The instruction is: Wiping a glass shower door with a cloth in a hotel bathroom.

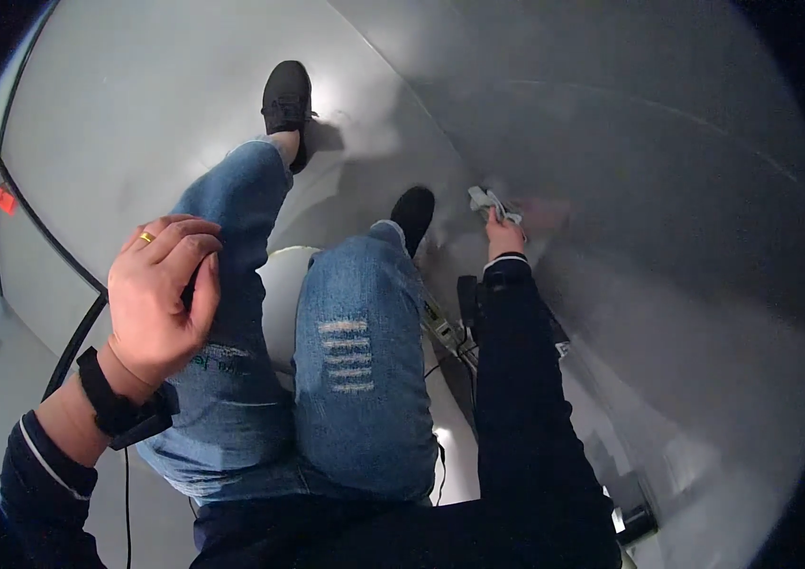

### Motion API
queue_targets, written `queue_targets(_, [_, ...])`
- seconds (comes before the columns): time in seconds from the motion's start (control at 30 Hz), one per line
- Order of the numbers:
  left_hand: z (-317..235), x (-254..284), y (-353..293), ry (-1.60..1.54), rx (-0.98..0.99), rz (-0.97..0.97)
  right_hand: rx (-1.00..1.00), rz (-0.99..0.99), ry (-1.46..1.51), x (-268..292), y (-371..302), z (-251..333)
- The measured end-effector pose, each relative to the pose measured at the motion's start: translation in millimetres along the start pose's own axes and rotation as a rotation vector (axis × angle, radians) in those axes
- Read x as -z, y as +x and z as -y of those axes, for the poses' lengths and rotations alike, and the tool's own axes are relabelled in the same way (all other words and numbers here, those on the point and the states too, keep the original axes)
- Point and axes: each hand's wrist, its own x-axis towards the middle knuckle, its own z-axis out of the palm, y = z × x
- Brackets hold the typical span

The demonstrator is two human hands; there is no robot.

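A small white cloth [486, 201], crumpled and bunched into loose folds, is pressed against a broad, smooth grey metal surface [668, 190] that curves away to the right, and it sits just past the toe of a black shoe. The right hand [502, 230], reaching out from a dark sleeve with a thin white cuff line, grips the cloth at its near edge so that most of the fabric sticks out beyond the fingers; a dull, blurred sheen shows on the metal just beside it
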Motion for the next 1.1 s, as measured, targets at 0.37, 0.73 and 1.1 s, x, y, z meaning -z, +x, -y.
queue_targets(0.37, [0.1,-0.4,-1.0,0.033,-0.004,-0.043,-0.179,0.007,-0.05,8.0,-35.1,-85.4])
queue_targets(0.73, [-0.3,-0.6,0.6,0.045,-0.006,-0.032,-0.149,-0.009,-0.077,-9.8,-24.0,-89.3])
queue_targets(1.1, [3.1,3.7,-4.3,0.079,0.014,-0.021,0.067,0.179,0.002,13.3,-9.7,79.2])
